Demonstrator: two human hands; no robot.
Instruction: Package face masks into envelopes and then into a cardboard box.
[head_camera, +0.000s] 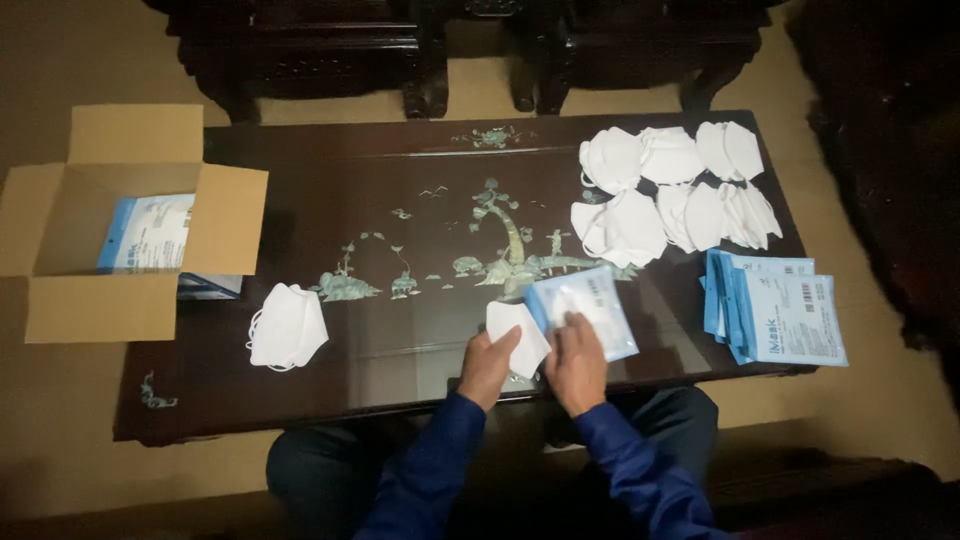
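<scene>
My left hand (487, 366) grips a folded white face mask (519, 332) at the near edge of the dark table (380, 330). My right hand (576, 364) holds a blue and white packet (590, 305), and the mask's right end sits in the packet's open side. Both sleeves are dark blue. A stack of blue and white packets (780, 308) lies at the right. Several loose white masks (672, 190) are heaped at the far right corner. Another small pile of white masks (287, 326) lies to the left.
An open cardboard box (120, 225) with filled packets inside stands at the table's left end. The table top bears a pale inlaid tree picture (500, 235). Dark carved wooden furniture (450, 50) stands beyond the table. My knees are under the near edge.
</scene>
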